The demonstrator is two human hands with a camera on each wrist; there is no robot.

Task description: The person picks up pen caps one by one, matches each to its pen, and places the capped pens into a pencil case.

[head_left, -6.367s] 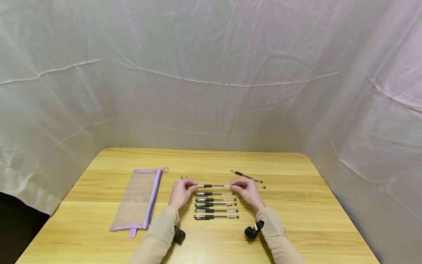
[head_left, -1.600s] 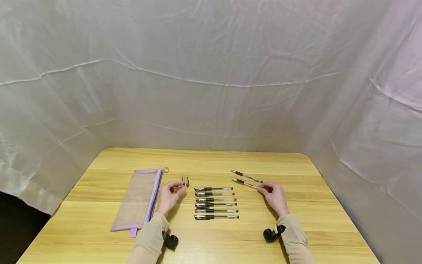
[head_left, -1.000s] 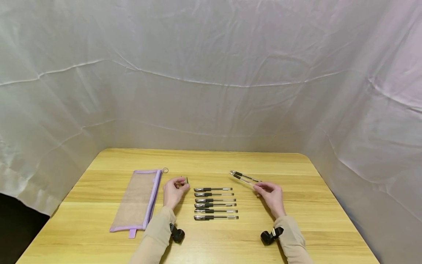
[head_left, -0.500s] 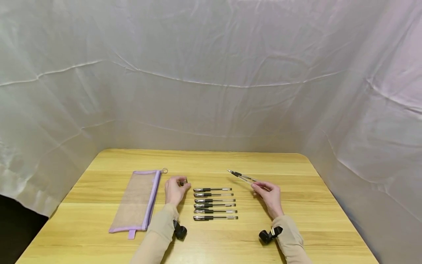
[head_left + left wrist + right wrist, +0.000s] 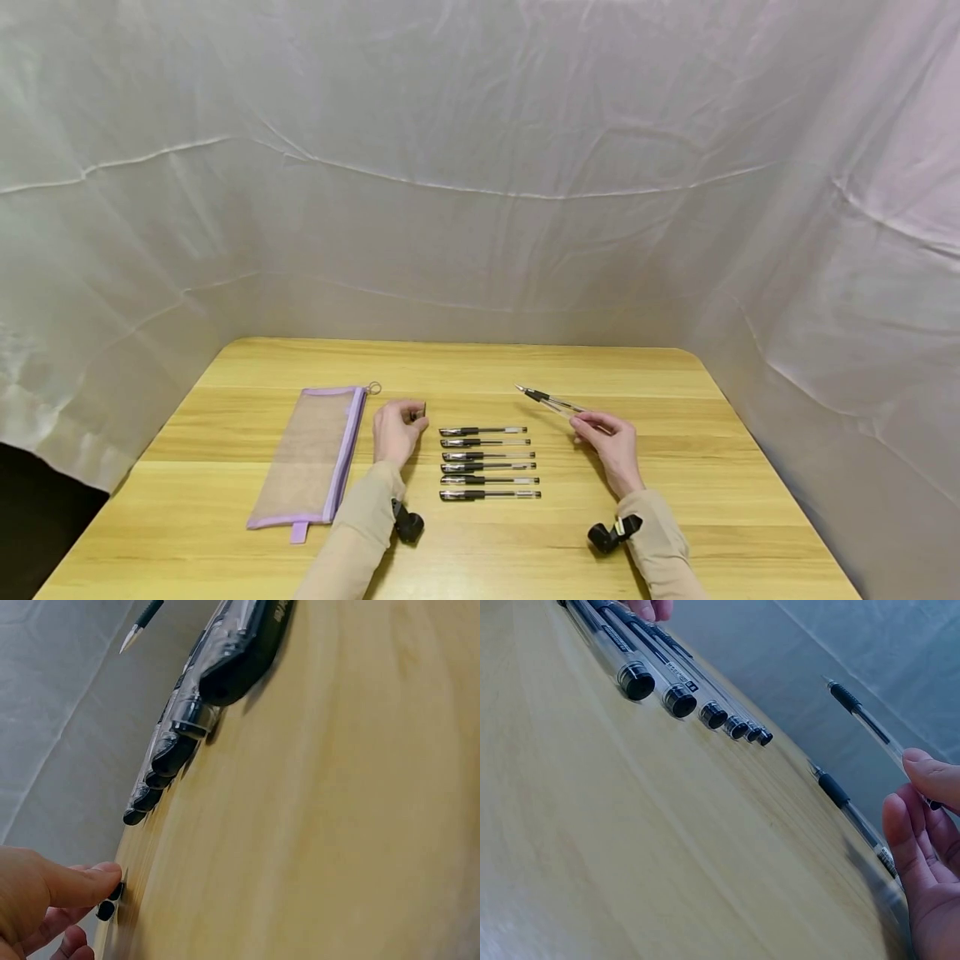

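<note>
My right hand [image 5: 611,450] pinches the rear end of an uncapped gel pen [image 5: 874,727] between thumb and fingers. The pen is raised, its bare tip pointing left and away. A second uncapped gel pen [image 5: 847,814] lies on the table behind it. My left hand [image 5: 396,435] is low at the table, thumb and fingertips around a small black pen cap [image 5: 116,890]. Another pen cap [image 5: 106,910] stands right beside it, and the fingers partly hide both. Between the hands, several capped gel pens [image 5: 487,480] lie in a row, caps to the left.
A mesh zip pouch [image 5: 311,458] with purple edges lies flat on the left of the wooden table [image 5: 720,500], its zip closed along the right side. A metal ring [image 5: 374,387] hangs at its far corner. Pale cloth [image 5: 480,208] hangs behind and beside the table.
A capped pen held by both hands now lies at the row's far end. My right hand took up an uncapped pen and moved it slightly left; my left hand closed in on the caps.
</note>
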